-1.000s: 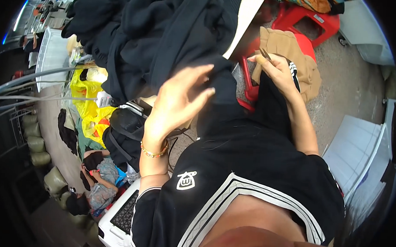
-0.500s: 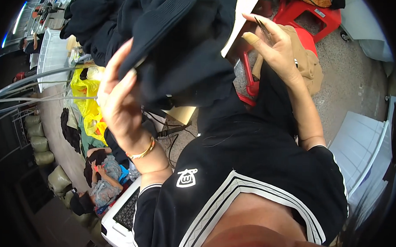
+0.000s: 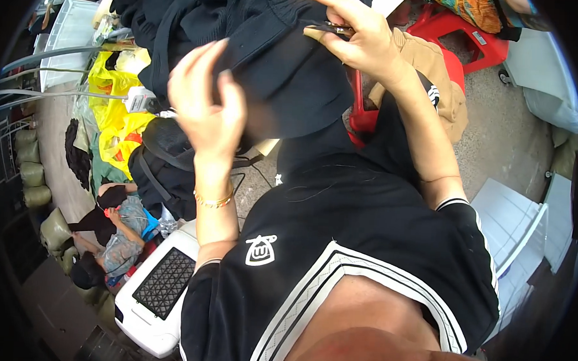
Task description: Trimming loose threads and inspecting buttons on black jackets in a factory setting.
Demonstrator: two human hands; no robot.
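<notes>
A black knit garment (image 3: 293, 77) with ribbed parts lies heaped in front of me and over my lap. My left hand (image 3: 208, 112) is raised over its left side, fingers apart and slightly blurred, with nothing visible in it. My right hand (image 3: 356, 38) is at the garment's upper right, holding small dark thread snips (image 3: 334, 29) between thumb and fingers. Its index finger stretches out over the ribbing, and the thumb tip has a tan covering. Part of the snips is hidden by the hand.
Red plastic stools (image 3: 494, 51) and a tan cloth (image 3: 447, 103) are at the right. A yellow bag (image 3: 112, 102), a black bag (image 3: 164, 168) and a white box with a dark grille (image 3: 147, 329) are at the left. Another person (image 3: 122, 238) sits beyond, at the lower left.
My left hand has let go of the raised garment edge, which now lies lower. My right hand has moved left, over the garment, with the snips turned sideways.
</notes>
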